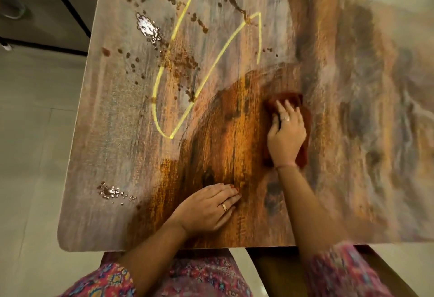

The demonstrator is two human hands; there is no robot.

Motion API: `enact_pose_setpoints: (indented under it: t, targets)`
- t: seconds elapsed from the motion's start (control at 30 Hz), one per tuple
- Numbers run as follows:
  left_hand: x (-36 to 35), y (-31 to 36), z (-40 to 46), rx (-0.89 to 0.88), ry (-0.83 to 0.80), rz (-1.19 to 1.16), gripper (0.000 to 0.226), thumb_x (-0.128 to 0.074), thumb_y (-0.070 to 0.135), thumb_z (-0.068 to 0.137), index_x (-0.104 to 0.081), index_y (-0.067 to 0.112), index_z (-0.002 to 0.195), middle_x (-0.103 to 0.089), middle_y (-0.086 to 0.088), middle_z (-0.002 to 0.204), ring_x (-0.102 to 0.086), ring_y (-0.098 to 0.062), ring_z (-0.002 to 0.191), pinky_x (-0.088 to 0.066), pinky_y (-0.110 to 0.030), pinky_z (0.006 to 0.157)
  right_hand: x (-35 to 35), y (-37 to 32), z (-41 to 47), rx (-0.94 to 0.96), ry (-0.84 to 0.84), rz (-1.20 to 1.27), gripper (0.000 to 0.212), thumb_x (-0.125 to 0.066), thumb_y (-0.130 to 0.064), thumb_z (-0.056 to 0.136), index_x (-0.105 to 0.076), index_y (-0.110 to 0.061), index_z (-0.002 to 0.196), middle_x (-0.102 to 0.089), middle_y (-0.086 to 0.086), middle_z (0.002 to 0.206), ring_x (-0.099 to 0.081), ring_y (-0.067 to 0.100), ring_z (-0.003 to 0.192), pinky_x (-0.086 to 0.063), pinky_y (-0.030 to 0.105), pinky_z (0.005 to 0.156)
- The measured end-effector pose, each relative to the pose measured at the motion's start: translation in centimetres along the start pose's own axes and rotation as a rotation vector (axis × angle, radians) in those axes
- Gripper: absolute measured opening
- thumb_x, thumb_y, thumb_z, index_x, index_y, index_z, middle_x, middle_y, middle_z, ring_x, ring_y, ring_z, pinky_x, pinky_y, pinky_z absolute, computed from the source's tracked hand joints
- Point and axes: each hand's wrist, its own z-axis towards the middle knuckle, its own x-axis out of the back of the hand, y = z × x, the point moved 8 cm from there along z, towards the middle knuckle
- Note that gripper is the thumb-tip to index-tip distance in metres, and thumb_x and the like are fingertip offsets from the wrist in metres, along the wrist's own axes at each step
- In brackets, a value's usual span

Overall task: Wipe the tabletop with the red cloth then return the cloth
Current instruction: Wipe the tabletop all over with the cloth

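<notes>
**Wiping in progress: near-centre patch cleaned, far-left spills remain**

Nearest the viewer, the left hand (pixel 209 207) lies flat on the counter (pixel 94 179), fingers straight and holding nothing; its grip is wide and it appears to serve as a brace.

Further in, the right hand (pixel 285 132) presses the red cloth (pixel 303 151) against the counter just right of centre. Its grip looks wide too: the fingers seem spread over the cloth rather than curled round it, though blur limits certainty. The cloth shows beyond the fingertips and along the right side of the hand.

A darker, damp-looking patch (pixel 223 144) spans the area between and left of the hands, so the wiping step is judged underway.

Further left and far, a small puddle (pixel 110 191), a yellow line (pixel 211 73), brown droplets (pixel 183 59) and a shiny spill (pixel 148 27) remain.

The next move calls for sweeping the cloth leftward and away under steady pressure through these marks. Returning the cloth is not yet due.
</notes>
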Motion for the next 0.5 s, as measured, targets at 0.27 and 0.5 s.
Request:
enact_pose_setpoints:
  t: [0.27, 0.5]
  targets:
    - [-0.1, 0.0, 0.2, 0.019, -0.010, -0.009, 0.037, -0.045, 0.033, 0.095, -0.064, 0.016, 0.121, -0.064, 0.000, 0.123, -0.057, -0.014, 0.116, -0.043, -0.030, 0.103, 1.1, 1.3, 5.7, 0.050, -0.069, -0.073, 0.039, -0.045, -0.018, 0.098, -0.053, -0.021, 0.136, -0.046, 0.003, 0.146, -0.035, 0.025, 0.139, -0.024, 0.041, 0.115]
    - [-0.3, 0.0, -0.2, 0.042, -0.028, -0.010, 0.039, -0.044, 0.036, 0.095, -0.064, 0.017, 0.122, -0.064, 0.002, 0.123, -0.057, -0.013, 0.116, -0.037, -0.028, 0.107, -4.2, -10.8, 5.7, 0.332, -0.181, 0.058, 0.040, -0.052, -0.016, 0.092, -0.059, -0.025, 0.130, -0.051, -0.001, 0.142, -0.040, 0.024, 0.136, -0.028, 0.038, 0.112]
